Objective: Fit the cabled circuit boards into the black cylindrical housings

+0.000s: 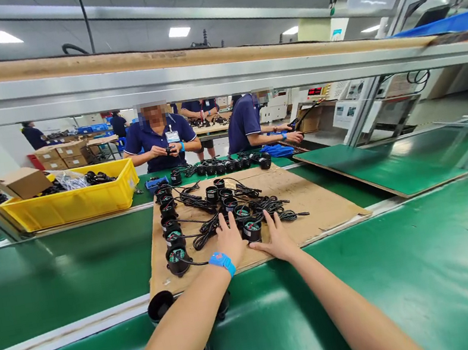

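Note:
A black round housing (pixel 252 232) with a green circuit board inside stands near the front edge of a cardboard sheet (pixel 312 209). Just left of it is my left hand (pixel 231 242), fingers spread, a blue wrist strap (pixel 222 262) on the wrist. My right hand (pixel 278 241) is at its other side, thumb and fingers apart. Whether either hand touches the housing I cannot tell. More such housings run in a row behind it, with coiled black cables (pixel 207 231) around them. Along the sheet's left edge stands another row of housings (pixel 178 260).
A yellow bin (pixel 71 201) of black parts stands at the far left. Under my left forearm lie black housings (pixel 161 304) on the green bench (pixel 395 267). A metal shelf beam (pixel 198 75) crosses overhead. Two co-workers (pixel 159 140) handle parts across the line.

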A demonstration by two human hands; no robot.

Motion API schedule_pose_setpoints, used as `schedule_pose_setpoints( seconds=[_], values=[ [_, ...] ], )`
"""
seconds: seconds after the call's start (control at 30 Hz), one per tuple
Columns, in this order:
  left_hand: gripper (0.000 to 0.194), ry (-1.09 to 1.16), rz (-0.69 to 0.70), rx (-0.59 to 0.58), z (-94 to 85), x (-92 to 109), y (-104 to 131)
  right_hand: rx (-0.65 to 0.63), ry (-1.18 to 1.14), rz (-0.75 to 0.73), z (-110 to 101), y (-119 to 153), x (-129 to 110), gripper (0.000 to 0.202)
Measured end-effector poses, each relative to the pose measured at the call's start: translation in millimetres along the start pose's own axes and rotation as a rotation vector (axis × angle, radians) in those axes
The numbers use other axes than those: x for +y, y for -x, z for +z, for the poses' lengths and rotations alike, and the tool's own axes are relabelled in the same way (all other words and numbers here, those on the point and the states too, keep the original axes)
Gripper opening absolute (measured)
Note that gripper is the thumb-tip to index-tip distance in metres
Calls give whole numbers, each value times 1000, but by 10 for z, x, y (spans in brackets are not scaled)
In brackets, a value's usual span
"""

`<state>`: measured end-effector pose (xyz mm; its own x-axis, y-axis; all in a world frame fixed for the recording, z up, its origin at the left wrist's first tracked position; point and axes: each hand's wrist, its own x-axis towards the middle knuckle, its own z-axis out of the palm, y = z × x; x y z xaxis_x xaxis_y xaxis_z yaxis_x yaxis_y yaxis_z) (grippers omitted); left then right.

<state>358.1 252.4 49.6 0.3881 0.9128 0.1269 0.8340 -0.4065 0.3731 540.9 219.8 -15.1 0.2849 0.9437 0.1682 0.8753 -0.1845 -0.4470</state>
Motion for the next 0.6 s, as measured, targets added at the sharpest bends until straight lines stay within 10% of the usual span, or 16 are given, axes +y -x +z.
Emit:
schedule_pose_setpoints(
  seconds=[0.43,0.6],
  values=[
    [78,74,-75,31,96,-224,-761,-80,-63,-21,306,-1065,-58,128],
    [91,128,-20,-39,-63,-343,-863,12,-115,-55,364,-1066,-102,126]
  ],
)
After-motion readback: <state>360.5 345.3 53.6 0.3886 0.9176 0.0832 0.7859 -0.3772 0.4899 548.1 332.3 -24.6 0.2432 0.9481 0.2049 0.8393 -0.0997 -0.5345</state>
